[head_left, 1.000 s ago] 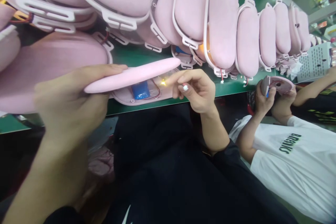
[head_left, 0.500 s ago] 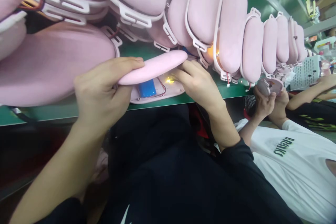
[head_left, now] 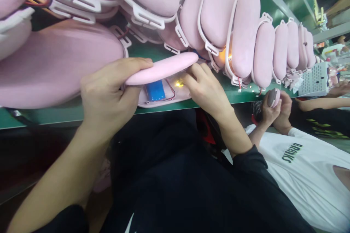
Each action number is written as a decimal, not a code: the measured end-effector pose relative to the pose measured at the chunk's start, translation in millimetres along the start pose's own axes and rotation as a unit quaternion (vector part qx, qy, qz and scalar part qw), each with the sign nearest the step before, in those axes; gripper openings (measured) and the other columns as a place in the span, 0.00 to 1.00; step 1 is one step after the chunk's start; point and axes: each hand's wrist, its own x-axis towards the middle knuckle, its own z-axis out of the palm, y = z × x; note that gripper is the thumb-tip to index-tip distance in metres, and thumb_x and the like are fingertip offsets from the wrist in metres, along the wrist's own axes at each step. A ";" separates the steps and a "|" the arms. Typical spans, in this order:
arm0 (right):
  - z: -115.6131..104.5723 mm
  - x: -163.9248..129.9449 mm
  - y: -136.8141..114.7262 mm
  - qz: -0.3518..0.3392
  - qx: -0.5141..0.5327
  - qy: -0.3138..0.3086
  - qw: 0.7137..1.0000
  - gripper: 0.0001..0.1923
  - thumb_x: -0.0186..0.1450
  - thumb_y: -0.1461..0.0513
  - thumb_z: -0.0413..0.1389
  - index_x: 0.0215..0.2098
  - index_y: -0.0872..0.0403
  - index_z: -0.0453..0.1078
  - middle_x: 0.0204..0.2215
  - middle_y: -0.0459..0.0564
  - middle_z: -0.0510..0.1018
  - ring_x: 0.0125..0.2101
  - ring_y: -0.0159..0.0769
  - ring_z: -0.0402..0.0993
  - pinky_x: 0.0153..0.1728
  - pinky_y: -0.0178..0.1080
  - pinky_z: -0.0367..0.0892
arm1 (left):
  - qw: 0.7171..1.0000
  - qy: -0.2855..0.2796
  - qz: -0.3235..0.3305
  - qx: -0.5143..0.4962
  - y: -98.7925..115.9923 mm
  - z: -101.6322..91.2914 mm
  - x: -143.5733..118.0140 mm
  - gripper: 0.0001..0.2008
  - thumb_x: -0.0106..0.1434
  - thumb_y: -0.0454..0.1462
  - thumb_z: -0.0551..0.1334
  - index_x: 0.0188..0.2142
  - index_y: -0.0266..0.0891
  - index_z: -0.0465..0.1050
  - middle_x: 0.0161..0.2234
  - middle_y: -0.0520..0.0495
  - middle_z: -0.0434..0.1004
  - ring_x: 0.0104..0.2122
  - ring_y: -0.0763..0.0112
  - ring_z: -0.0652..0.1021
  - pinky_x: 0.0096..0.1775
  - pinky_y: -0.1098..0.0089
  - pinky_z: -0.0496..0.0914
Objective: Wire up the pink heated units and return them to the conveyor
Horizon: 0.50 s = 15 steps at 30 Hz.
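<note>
At the edge of a green workbench (head_left: 68, 114), a worker's left hand (head_left: 108, 96) closes around the near end of a pink padded cover (head_left: 162, 68), thumb laid along its top and fingers curled beneath, holding it tilted above an open pink shell (head_left: 166, 98). The right hand (head_left: 206, 89) reaches in from the other side, fingers half-curled and pressed at the shell's far end under the cover's tip; whether they pinch anything there cannot be told. The cover is a smooth, elongated oval of pale pink, seen nearly edge-on, with its far end higher than the held end. The shell lies flat on the bench just beneath it, showing a blue battery (head_left: 155, 90) with thin red wires (head_left: 172, 93) looped around it and a small yellow light (head_left: 179, 84) glowing beside the right hand's fingertips. Behind, a row of pink padded units in white frames (head_left: 246, 32) leans along the bench, one of them lit orange from within. Farther right, a co-worker in a white T-shirt (head_left: 308, 174) holds a similar pink piece (head_left: 273, 97) in both hands.
</note>
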 end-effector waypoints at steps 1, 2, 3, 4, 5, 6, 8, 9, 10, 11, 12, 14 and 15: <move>0.0 0.3 -0.2 -0.002 0.010 0.006 1.000 0.17 0.81 0.65 0.43 0.52 0.53 0.74 0.45 0.53 0.74 0.49 0.42 0.70 0.54 0.45 0.70 | 1.000 0.004 -0.002 -0.004 0.4 0.2 -0.1 0.17 0.74 0.31 0.60 0.57 0.47 0.80 0.54 0.53 0.84 0.54 0.63 0.83 0.59 0.59 0.77; 0.2 0.5 -0.3 -0.005 0.021 0.011 1.000 0.18 0.81 0.65 0.42 0.52 0.53 0.75 0.45 0.54 0.74 0.49 0.42 0.70 0.54 0.45 0.70 | 1.000 0.007 -0.004 -0.008 0.6 0.4 -0.2 0.17 0.74 0.31 0.60 0.57 0.46 0.81 0.54 0.52 0.84 0.54 0.63 0.83 0.59 0.60 0.77; 0.6 0.7 -0.2 -0.006 0.033 0.015 0.999 0.19 0.81 0.65 0.41 0.51 0.53 0.75 0.45 0.54 0.75 0.49 0.43 0.70 0.54 0.46 0.71 | 1.000 0.008 -0.006 -0.010 0.7 0.7 -0.3 0.17 0.74 0.31 0.60 0.57 0.46 0.81 0.55 0.52 0.84 0.55 0.63 0.83 0.59 0.60 0.77; 1.3 0.7 -0.1 -0.005 0.045 0.019 0.999 0.20 0.81 0.65 0.40 0.50 0.53 0.75 0.45 0.54 0.75 0.49 0.43 0.71 0.54 0.47 0.71 | 1.000 0.007 -0.006 -0.012 0.7 1.0 -0.4 0.17 0.74 0.32 0.60 0.57 0.46 0.81 0.55 0.51 0.84 0.55 0.62 0.83 0.59 0.59 0.77; 2.2 0.6 -0.2 -0.002 0.056 0.023 0.998 0.21 0.81 0.65 0.39 0.49 0.54 0.75 0.45 0.55 0.75 0.49 0.43 0.71 0.55 0.47 0.71 | 1.000 0.006 -0.006 -0.012 0.6 1.2 -0.6 0.17 0.74 0.32 0.60 0.57 0.47 0.81 0.55 0.52 0.84 0.55 0.62 0.83 0.59 0.59 0.77; 3.2 0.5 -0.5 0.004 0.066 0.027 0.997 0.22 0.81 0.64 0.38 0.48 0.54 0.75 0.46 0.56 0.76 0.49 0.44 0.71 0.55 0.48 0.72 | 1.000 0.006 -0.006 -0.012 0.4 1.3 -0.7 0.17 0.74 0.32 0.60 0.57 0.47 0.80 0.55 0.52 0.84 0.55 0.62 0.83 0.59 0.59 0.77; 5.6 0.4 -2.1 0.017 0.075 0.037 0.996 0.23 0.81 0.63 0.37 0.46 0.54 0.75 0.45 0.56 0.76 0.48 0.43 0.71 0.55 0.48 0.72 | 1.000 0.005 -0.004 -0.011 0.2 1.1 -0.8 0.18 0.74 0.31 0.60 0.57 0.47 0.80 0.55 0.52 0.83 0.55 0.63 0.83 0.59 0.59 0.77; 6.6 0.6 -3.3 0.022 0.074 0.044 0.996 0.23 0.82 0.63 0.37 0.46 0.54 0.75 0.44 0.56 0.75 0.48 0.43 0.72 0.55 0.47 0.72 | 1.000 0.004 -0.003 -0.009 0.2 0.9 -0.8 0.18 0.74 0.30 0.60 0.57 0.46 0.80 0.55 0.53 0.84 0.55 0.64 0.83 0.59 0.60 0.77; 7.3 0.9 -4.7 0.025 0.070 0.051 0.996 0.23 0.82 0.62 0.37 0.45 0.54 0.74 0.43 0.56 0.75 0.48 0.43 0.72 0.55 0.47 0.72 | 1.000 0.004 -0.002 -0.006 0.3 0.5 -0.7 0.17 0.75 0.30 0.60 0.57 0.46 0.80 0.55 0.53 0.84 0.55 0.65 0.83 0.59 0.61 0.77; 7.8 1.3 -6.1 0.026 0.066 0.057 0.996 0.23 0.82 0.62 0.37 0.45 0.54 0.74 0.43 0.56 0.75 0.48 0.43 0.72 0.54 0.46 0.73 | 1.000 0.003 -0.002 -0.002 0.4 0.2 -0.6 0.17 0.75 0.30 0.60 0.57 0.45 0.80 0.54 0.53 0.84 0.55 0.65 0.83 0.58 0.62 0.77; 7.9 1.8 -7.5 0.026 0.063 0.061 0.996 0.22 0.82 0.62 0.38 0.45 0.53 0.74 0.42 0.55 0.75 0.47 0.43 0.73 0.54 0.46 0.73 | 1.000 0.004 -0.001 0.001 0.6 -0.1 -0.4 0.16 0.75 0.31 0.60 0.57 0.45 0.80 0.54 0.53 0.84 0.54 0.66 0.83 0.58 0.63 0.77; 7.2 3.0 -9.9 0.029 0.058 0.061 0.996 0.21 0.81 0.63 0.39 0.44 0.53 0.74 0.42 0.55 0.75 0.47 0.43 0.72 0.53 0.45 0.73 | 1.000 0.006 -0.002 0.002 0.7 -0.5 -0.2 0.15 0.76 0.32 0.60 0.57 0.45 0.80 0.54 0.54 0.84 0.54 0.67 0.83 0.57 0.64 0.77; 6.6 3.6 -10.8 0.033 0.056 0.058 0.996 0.21 0.81 0.64 0.39 0.43 0.54 0.74 0.42 0.55 0.75 0.46 0.43 0.72 0.53 0.45 0.73 | 1.000 0.006 -0.002 0.001 0.7 -0.4 -0.2 0.15 0.76 0.32 0.60 0.57 0.45 0.80 0.54 0.54 0.84 0.54 0.67 0.83 0.57 0.64 0.77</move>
